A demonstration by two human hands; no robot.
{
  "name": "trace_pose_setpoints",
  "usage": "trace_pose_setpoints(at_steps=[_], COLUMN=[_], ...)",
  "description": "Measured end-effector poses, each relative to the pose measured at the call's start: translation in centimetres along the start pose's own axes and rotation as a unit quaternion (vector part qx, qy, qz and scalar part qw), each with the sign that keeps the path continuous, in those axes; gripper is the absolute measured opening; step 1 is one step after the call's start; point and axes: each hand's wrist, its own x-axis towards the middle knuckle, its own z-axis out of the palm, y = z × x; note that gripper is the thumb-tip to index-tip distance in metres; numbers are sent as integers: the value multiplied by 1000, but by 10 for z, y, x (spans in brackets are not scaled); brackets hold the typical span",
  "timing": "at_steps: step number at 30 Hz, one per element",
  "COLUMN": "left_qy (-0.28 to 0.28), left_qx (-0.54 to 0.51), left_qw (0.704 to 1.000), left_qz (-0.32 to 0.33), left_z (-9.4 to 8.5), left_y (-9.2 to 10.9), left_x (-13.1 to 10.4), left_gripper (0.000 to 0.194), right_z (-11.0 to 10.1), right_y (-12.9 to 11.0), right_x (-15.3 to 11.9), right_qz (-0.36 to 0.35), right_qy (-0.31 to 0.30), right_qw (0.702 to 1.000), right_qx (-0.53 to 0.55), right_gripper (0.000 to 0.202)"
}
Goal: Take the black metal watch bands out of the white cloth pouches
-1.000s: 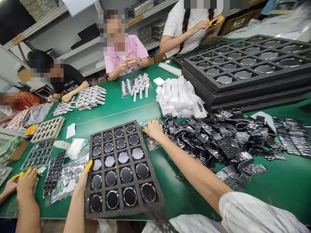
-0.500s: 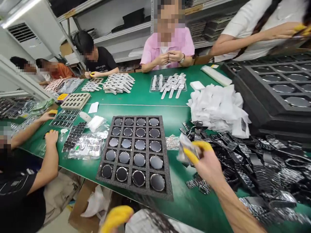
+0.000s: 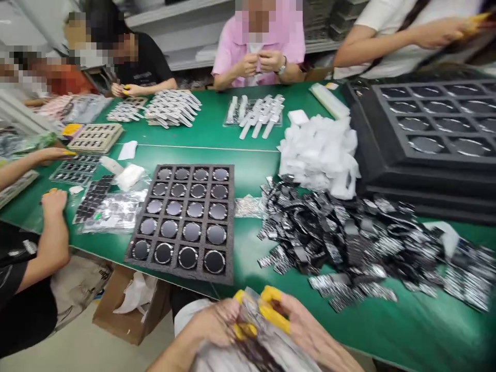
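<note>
Bare green table (image 3: 251,170) between foam tray (image 3: 184,219) and packet heap (image 3: 349,243) lies open.

Black foam tray (image 3: 182,219) w/ round discs sits just past the hands, a bit left. Big pile of dark packets (image 3: 349,243) up and right. White bags (image 3: 318,155) farther back. Cardboard box (image 3: 124,305) lower left.

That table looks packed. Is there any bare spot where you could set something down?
Yes. Bare green table lies at the near right edge, below the heap of black packets. Another strip runs between the foam tray of discs and the white straps beyond. The left side, with small sheets and bags, is crowded.
</note>
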Motion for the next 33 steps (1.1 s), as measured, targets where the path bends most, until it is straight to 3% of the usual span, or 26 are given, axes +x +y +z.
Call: trace_pose_setpoints(at_steps=[1, 4, 9, 11, 14, 17, 19, 24, 28, 33], left_qy=[-11, -10, 128, 143, 116, 107, 121, 180, 194, 198], left_qx=[0, -26, -101, -104, -89, -23, 37, 143, 138, 140], left_qw=[1000, 999, 986, 984, 989, 988, 983, 969, 967, 962], left_qz=[5, 36, -17, -18, 37, 112, 131, 93, 96, 128], left_z=[-5, -14, -9, -4, 0, -1, -2, 1, 9, 13], left_y=[0, -2, -16, -19, -19, -24, -29, -39, -41, -37], left_x=[4, 16, 23, 21, 18, 16, 16, 14, 13, 13], left_gripper=[43, 63, 68, 69, 70, 88, 96, 95, 90, 95], right_z=[0, 2, 10, 12, 10, 1, -6, -14, -12, -10], right_y=[-6, -16, -13, -12, -20, -32, -38, -39, -34, -32], right_x=[2, 11, 17, 15, 11, 11, 15, 24, 20, 5], right_qz=[12, -26, -36, -55, -150, -281, -320, -326, -301, -252], right_qy=[-10, 39, 7, 32, 63, 44, 55, 88, 116, 36], right_qw=[999, 998, 997, 996, 986, 933, 903, 882, 892, 926], right_qx=[32, 32, 62, 69, -36, -222, -281, -328, -315, -280], right_gripper=[38, 46, 42, 40, 26, 15, 16, 19, 19, 20])
